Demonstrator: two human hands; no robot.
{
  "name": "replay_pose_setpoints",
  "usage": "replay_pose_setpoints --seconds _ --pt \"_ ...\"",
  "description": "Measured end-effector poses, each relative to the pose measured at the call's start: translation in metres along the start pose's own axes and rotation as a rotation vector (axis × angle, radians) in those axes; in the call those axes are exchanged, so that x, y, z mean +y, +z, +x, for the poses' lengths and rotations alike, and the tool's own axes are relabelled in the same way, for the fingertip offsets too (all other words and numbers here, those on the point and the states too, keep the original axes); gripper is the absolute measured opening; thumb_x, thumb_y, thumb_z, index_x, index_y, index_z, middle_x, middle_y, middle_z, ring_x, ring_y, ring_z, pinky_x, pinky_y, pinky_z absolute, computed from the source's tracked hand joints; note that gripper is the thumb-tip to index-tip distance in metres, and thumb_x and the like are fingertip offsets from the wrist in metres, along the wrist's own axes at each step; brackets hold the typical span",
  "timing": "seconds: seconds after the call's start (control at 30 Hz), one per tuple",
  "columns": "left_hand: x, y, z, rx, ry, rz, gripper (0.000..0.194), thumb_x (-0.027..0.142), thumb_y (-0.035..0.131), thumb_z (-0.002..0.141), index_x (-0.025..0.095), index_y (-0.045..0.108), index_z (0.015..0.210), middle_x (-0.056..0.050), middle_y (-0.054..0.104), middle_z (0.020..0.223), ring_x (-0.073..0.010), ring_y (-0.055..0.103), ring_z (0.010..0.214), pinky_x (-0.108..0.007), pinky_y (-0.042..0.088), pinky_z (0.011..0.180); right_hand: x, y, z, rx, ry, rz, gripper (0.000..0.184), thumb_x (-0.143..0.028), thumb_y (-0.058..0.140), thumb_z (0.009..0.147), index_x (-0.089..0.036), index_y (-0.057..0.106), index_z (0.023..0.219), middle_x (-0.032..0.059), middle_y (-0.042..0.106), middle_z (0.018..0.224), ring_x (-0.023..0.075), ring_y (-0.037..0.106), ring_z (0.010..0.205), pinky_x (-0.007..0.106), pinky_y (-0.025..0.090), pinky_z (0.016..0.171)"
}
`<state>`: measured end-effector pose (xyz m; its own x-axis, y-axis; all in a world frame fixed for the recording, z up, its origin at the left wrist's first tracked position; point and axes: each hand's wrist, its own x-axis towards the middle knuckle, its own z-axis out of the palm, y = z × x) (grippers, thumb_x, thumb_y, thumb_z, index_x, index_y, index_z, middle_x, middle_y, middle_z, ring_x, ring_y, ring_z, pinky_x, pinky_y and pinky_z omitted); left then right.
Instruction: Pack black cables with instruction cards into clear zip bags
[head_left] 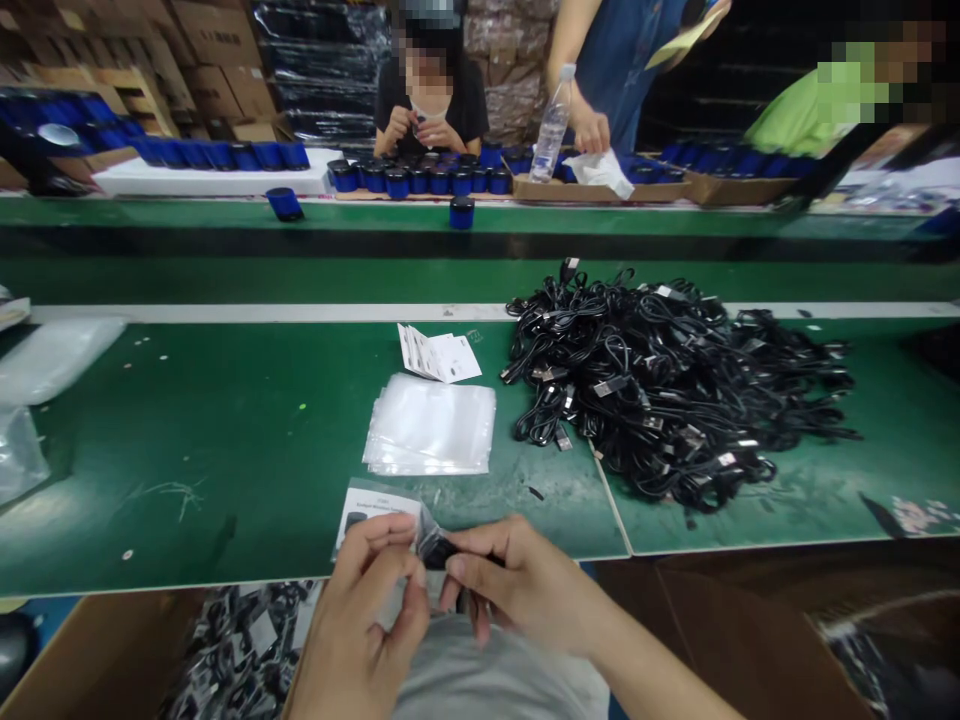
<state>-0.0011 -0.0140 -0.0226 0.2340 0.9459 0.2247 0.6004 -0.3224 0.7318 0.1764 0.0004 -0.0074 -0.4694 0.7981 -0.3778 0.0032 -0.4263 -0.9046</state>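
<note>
At the table's front edge, my left hand (375, 600) pinches a clear plastic bag (343, 545) with a printed leaflet (379, 503) inside it. My right hand (525, 580) grips a bundled black cable (436, 552) at the bag's mouth. Fingers hide much of the cable, so how far it sits inside the bag I cannot tell. Beyond my hands lies a stack of flat clear bags (431, 425). Folded white leaflets (442, 355) rest just behind that stack. To the right spreads a large heap of bundled black USB cables (637, 380).
Below the table edge, a cardboard box (112, 640) holds many bagged items (247, 640). More plastic bags (52, 355) lie at far left. Across the green table (225, 450), blue jars (442, 180) and a water bottle (551, 130) stand near several people.
</note>
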Motion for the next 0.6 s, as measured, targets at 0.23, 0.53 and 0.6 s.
replay_pose_setpoints --seconds 0.23,0.53,0.6 --pt "0.0 0.0 -0.005 -0.032 0.023 -0.003 0.017 0.013 0.045 0.086 0.024 0.057 0.08 -0.005 0.045 0.12 -0.0183 0.054 0.106 -0.032 0.046 0.087 -0.013 -0.001 -0.02 -0.007 -0.133 -0.289 0.03 -0.015 0.055 0.079 -0.021 0.064 0.107 0.0037 0.064 0.095 0.0159 0.059 0.08 0.025 0.047 0.068" --pt "0.001 -0.002 -0.005 -0.006 0.005 0.013 0.016 0.015 0.048 0.085 0.024 0.059 0.076 -0.006 0.044 0.124 -0.0202 0.051 0.103 -0.032 0.049 0.081 -0.003 -0.01 -0.014 -0.133 -0.089 0.078 0.037 -0.038 0.053 0.088 -0.024 0.061 0.121 0.0035 0.068 0.092 0.0179 0.065 0.082 0.028 0.054 0.063" --pt "0.003 -0.002 -0.005 0.008 0.04 0.031 0.016 0.015 0.049 0.084 0.023 0.059 0.075 -0.006 0.046 0.125 -0.0208 0.051 0.102 -0.034 0.047 0.084 -0.004 -0.005 -0.013 -0.022 -0.087 -0.027 0.028 -0.031 0.05 0.089 -0.023 0.068 0.109 0.0027 0.069 0.083 0.0185 0.066 0.079 0.024 0.051 0.056"
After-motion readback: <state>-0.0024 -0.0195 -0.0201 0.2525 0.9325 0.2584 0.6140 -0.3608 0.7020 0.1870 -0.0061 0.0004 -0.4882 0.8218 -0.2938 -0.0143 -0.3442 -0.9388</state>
